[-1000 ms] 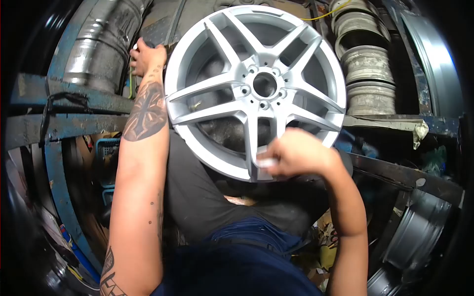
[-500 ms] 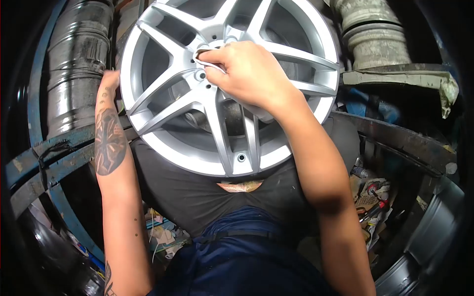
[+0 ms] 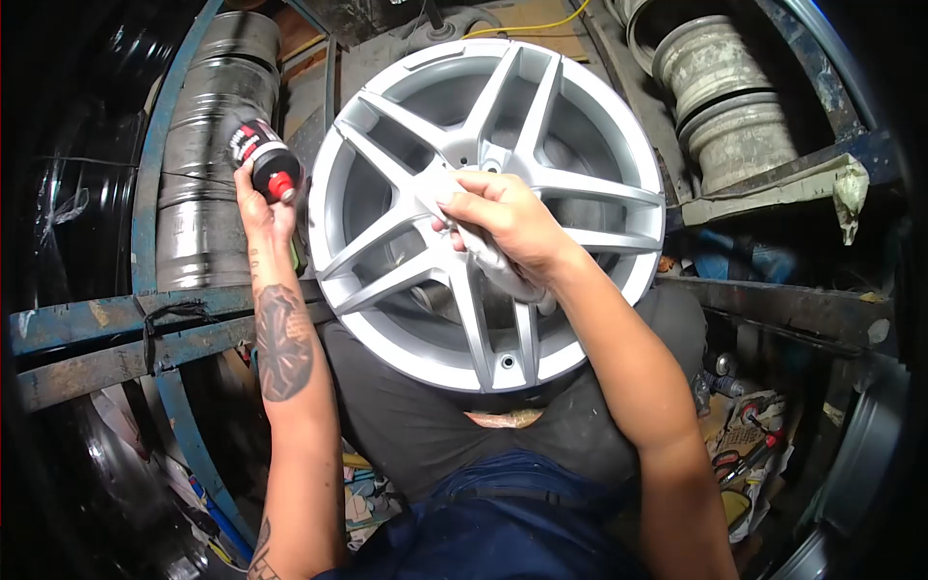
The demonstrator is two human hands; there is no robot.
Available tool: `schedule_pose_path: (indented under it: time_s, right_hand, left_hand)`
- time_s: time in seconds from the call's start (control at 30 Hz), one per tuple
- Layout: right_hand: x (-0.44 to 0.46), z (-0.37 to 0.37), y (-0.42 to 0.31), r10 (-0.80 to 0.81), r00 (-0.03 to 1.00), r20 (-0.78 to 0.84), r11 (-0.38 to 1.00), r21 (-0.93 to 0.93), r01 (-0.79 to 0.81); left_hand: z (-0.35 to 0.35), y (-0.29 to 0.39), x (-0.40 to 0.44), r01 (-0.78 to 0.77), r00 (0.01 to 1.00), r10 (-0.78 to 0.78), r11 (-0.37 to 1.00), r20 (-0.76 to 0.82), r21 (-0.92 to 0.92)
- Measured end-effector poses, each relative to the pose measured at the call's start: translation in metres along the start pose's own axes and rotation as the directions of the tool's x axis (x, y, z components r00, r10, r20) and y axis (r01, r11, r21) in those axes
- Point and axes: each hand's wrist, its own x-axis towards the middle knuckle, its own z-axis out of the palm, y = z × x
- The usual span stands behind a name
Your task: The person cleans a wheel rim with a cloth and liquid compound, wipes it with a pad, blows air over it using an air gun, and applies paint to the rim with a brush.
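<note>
A tilted bottle (image 3: 264,157) is clasped in the left hand (image 3: 263,208); a cloth (image 3: 495,269) is bunched under the right hand (image 3: 514,217), over the wheel (image 3: 470,319).

The wheel (image 3: 594,188) is brightly lit, and the white cloth (image 3: 438,191) is partly washed out. Streaks of glare are reflected off the stacked barrels (image 3: 215,174) at left. The dark trousers (image 3: 401,391) are left dim. The bottle (image 3: 263,157) is slightly softened by blur at its base. The blue post (image 3: 147,213) is bowed by wide-angle distortion, and the corners are swallowed by black.
</note>
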Motion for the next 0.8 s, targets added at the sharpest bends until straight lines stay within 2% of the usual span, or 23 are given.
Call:
schedule_pose_path:
  time_s: [0.07, 0.1, 0.17, 0.23, 0.27, 0.3, 0.37, 0.4, 0.43, 0.5, 0.53, 0.57, 0.63, 0.67, 0.7, 0.77, 0.8]
  right_hand:
    - [0.004, -0.002, 0.004, -0.041, 0.999, -0.029, 0.998, 0.047, 0.043]
    - [0.005, -0.001, 0.004, -0.044, 0.998, -0.055, 0.999, 0.028, 0.045]
    - [0.007, 0.000, 0.005, -0.047, 0.993, -0.106, 0.999, -0.007, 0.047]
    - [0.007, 0.006, 0.001, -0.057, 0.990, -0.128, 0.998, -0.035, 0.052]
    - [0.005, 0.010, 0.000, -0.055, 0.987, -0.149, 0.998, -0.041, 0.050]
    - [0.005, 0.011, 0.000, -0.056, 0.984, -0.171, 0.998, -0.051, 0.048]
    - [0.006, 0.011, 0.012, -0.176, 0.966, -0.192, 0.964, -0.234, 0.129]
    - [0.003, 0.013, 0.014, -0.206, 0.955, -0.213, 0.945, -0.297, 0.137]
    - [0.001, 0.016, 0.014, -0.236, 0.944, -0.229, 0.922, -0.358, 0.144]
    - [0.003, 0.017, 0.016, -0.316, 0.931, -0.183, 0.895, -0.383, 0.228]
    - [0.004, 0.017, 0.018, -0.350, 0.923, -0.158, 0.880, -0.394, 0.266]
    - [0.003, 0.019, 0.018, -0.308, 0.937, -0.164, 0.897, -0.377, 0.230]
    - [-0.001, 0.026, 0.014, -0.218, 0.961, -0.168, 0.926, -0.347, 0.149]
    - [-0.002, 0.027, 0.014, -0.231, 0.963, -0.141, 0.935, -0.306, 0.179]
    - [-0.004, 0.030, 0.016, -0.214, 0.967, -0.139, 0.938, -0.304, 0.164]
    - [-0.011, 0.038, 0.020, -0.182, 0.975, -0.130, 0.942, -0.306, 0.135]
    - [-0.012, 0.047, 0.026, -0.191, 0.968, -0.160, 0.952, -0.270, 0.144]
  left_hand:
    - [0.032, -0.008, -0.026, -0.222, 0.961, 0.234, 0.970, 0.149, -0.094]
    - [0.047, -0.007, -0.045, -0.098, 0.930, 0.142, 0.985, 0.340, -0.144]
    - [0.088, -0.013, -0.080, 0.016, 0.887, 0.099, 0.969, 0.451, -0.245]
    - [0.095, -0.017, -0.077, 0.112, 0.870, 0.027, 0.961, 0.492, -0.252]
    - [0.099, -0.025, -0.083, -0.005, 0.882, 0.079, 0.987, 0.465, -0.158]
    - [0.105, -0.027, -0.088, -0.004, 0.878, 0.068, 0.991, 0.474, -0.135]
    - [0.108, -0.019, -0.098, 0.071, 0.838, 0.015, 0.988, 0.545, -0.136]
    - [0.109, -0.015, -0.098, 0.029, 0.842, 0.044, 0.992, 0.538, -0.126]
    - [0.109, -0.010, -0.103, -0.027, 0.803, 0.083, 0.994, 0.591, -0.103]
    - [0.108, -0.007, -0.109, -0.026, 0.769, 0.132, 0.984, 0.626, -0.175]
    - [0.108, -0.006, -0.111, -0.120, 0.794, 0.147, 0.989, 0.590, -0.086]
    - [0.103, -0.009, -0.107, -0.059, 0.796, 0.107, 0.993, 0.596, -0.099]
    - [0.113, -0.008, -0.118, -0.074, 0.799, 0.067, 0.997, 0.598, -0.014]
    - [0.114, -0.014, -0.116, -0.063, 0.810, 0.087, 0.996, 0.580, -0.062]
    - [0.113, -0.016, -0.113, 0.255, 0.772, -0.050, 0.937, 0.633, -0.237]
    - [0.111, -0.023, -0.102, 0.376, 0.722, -0.067, 0.873, 0.689, -0.309]
    - [0.117, -0.022, -0.104, 0.397, 0.732, -0.087, 0.861, 0.676, -0.318]
